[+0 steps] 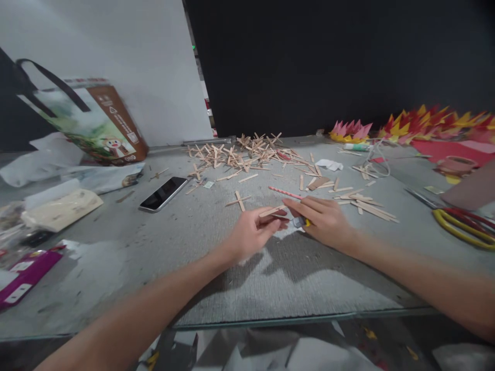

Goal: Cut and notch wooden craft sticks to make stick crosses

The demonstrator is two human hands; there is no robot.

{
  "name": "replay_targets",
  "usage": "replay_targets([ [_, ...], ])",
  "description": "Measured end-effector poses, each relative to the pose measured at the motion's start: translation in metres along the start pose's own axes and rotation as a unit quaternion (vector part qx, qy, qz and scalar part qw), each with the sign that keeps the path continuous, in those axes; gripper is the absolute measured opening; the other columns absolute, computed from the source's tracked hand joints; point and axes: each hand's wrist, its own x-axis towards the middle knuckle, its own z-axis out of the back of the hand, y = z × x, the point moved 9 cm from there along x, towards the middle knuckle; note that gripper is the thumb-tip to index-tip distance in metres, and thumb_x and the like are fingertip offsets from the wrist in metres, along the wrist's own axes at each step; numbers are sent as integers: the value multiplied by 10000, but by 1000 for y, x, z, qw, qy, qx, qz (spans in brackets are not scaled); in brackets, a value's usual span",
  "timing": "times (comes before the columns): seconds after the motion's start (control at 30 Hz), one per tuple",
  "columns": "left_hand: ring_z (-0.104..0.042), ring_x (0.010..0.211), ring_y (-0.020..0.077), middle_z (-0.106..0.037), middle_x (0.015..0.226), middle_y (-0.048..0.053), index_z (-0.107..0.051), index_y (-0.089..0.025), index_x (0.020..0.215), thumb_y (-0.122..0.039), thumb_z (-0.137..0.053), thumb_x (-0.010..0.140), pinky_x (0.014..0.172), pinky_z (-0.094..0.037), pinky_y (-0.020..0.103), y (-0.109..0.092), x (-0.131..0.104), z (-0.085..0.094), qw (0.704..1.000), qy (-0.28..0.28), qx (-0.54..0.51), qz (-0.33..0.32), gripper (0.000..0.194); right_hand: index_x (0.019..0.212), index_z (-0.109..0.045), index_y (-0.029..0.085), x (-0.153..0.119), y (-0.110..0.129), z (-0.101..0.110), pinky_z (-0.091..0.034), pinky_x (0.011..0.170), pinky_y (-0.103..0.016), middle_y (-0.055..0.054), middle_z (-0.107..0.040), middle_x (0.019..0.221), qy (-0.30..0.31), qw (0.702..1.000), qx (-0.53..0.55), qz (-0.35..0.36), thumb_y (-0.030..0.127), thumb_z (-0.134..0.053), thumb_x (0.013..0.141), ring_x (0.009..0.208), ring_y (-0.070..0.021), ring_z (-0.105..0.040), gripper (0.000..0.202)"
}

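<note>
My left hand [249,234] is closed on a flat wooden craft stick [273,210], pinched between thumb and fingers and pointing right. Close by, my right hand [327,219] curls its fingers beside the stick's far end. Under those fingers shows a small grey object with a yellow part [298,222]; its kind is unclear. A pink striped, pencil-like rod [284,192] sticks out past the right fingers, its near end hidden. Below the hands is a scrap of white paper [286,232]. Just beyond my left hand, two crossed craft sticks [238,200] lie on the table.
A heap of crossed sticks [247,154] lies at the back, loose sticks [373,206] to the right. Left are a phone [164,194], a printed bag [100,123] and a purple packet [29,278]. Yellow-handled scissors [460,232] and pointed paper crowns [425,123] are at right.
</note>
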Motion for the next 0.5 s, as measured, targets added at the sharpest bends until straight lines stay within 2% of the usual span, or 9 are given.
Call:
replay_targets([
  [0.07,-775,910,240,-804,1029,149,-703,-148,1131,-527,-697,939,873,-593,374,-2,-3,-6,999,32,-27,15,426,1421,-659,215,0,-7,1,-542,729,-343,-83,-737,865,14,1000,-19,0,135,-479,1024,842,-237,-710,444],
  [0.13,-737,711,205,-791,869,126,-684,-153,1045,-600,-578,982,704,-577,333,-2,-4,-7,998,43,-38,34,463,1417,-661,216,0,-12,1,-530,714,-340,-67,-691,787,26,999,-24,-3,197,-471,1074,789,-227,-690,393],
  [0.23,-561,458,130,-678,619,36,-611,-180,871,-620,-509,1007,486,-423,256,4,-2,-1,998,18,-7,64,472,1391,-664,224,1,-10,1,-524,730,-339,-58,-674,770,29,999,-26,5,212,-459,1097,770,-217,-683,359],
  [0.3,-485,430,98,-604,566,-17,-576,-189,846,-599,-572,995,464,-360,232,7,0,0,998,11,20,66,437,1393,-635,221,2,-5,1,-524,728,-340,-65,-698,817,23,999,-24,13,191,-444,1093,786,-219,-693,356],
  [0.37,-467,451,87,-562,570,-48,-551,-197,873,-600,-597,992,484,-361,224,8,0,-2,998,14,26,54,423,1422,-569,211,2,-4,2,-530,715,-346,-76,-720,891,5,1000,-11,-11,218,-464,1088,801,-229,-703,351],
  [0.5,-468,460,97,-523,569,-76,-496,-220,925,-630,-547,1012,504,-394,232,5,0,-2,999,-1,14,30,422,1473,-409,159,-2,-7,3,-566,747,-417,-134,-706,1023,-35,995,50,-80,447,-553,1052,854,-290,-713,530],
])
